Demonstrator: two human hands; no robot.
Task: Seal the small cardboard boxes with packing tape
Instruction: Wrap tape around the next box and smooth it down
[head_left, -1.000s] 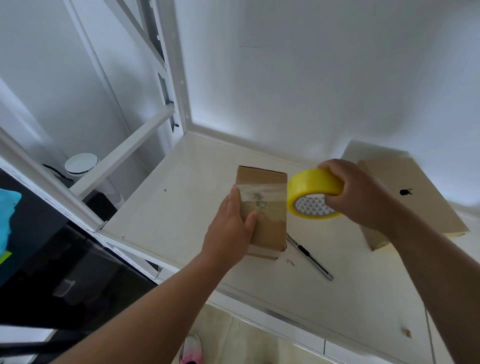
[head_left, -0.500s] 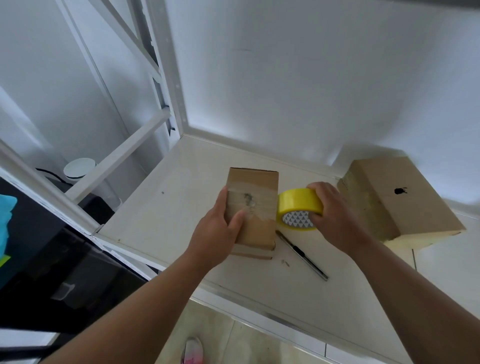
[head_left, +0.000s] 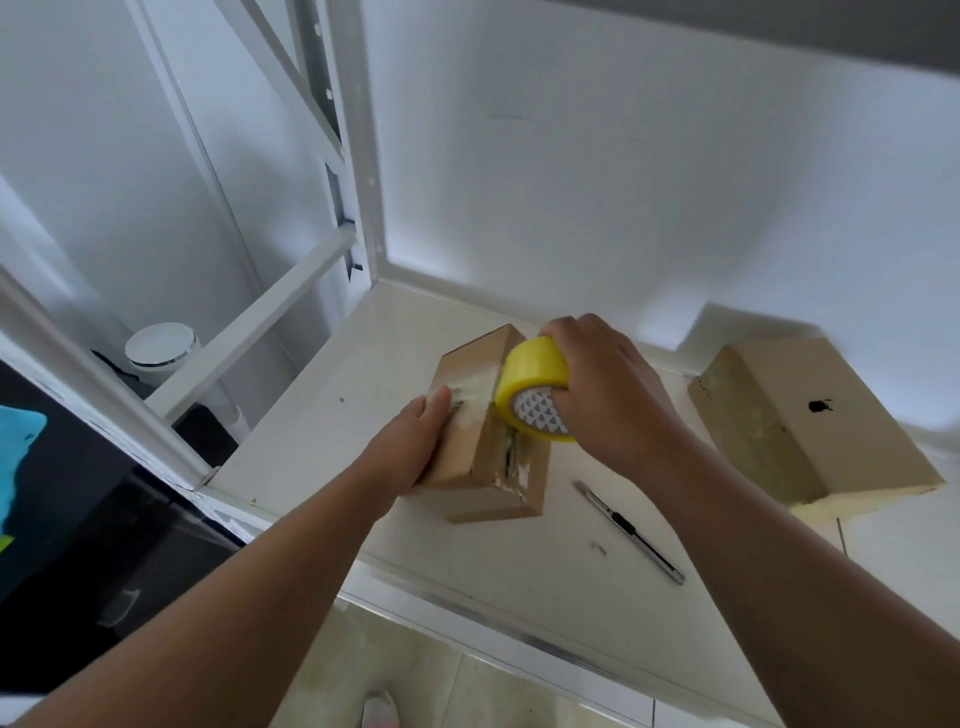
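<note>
A small brown cardboard box (head_left: 488, 488) stands tilted on the white shelf (head_left: 519, 561), with clear tape across its top face. My left hand (head_left: 421, 441) grips the box's left side and holds it up. My right hand (head_left: 608, 395) is closed on a yellow roll of packing tape (head_left: 530, 379), pressed against the box's upper right edge. Wrinkled tape shows on the box's near end.
A second, larger cardboard box (head_left: 810, 431) with a black logo lies at the right of the shelf. A utility knife (head_left: 631, 530) lies on the shelf near the front. White rack posts (head_left: 358, 156) rise at the left; a white round device (head_left: 161, 348) sits below.
The small box has been tipped up onto its edge by my left hand. My right hand has brought the tape roll onto the box's top edge.
</note>
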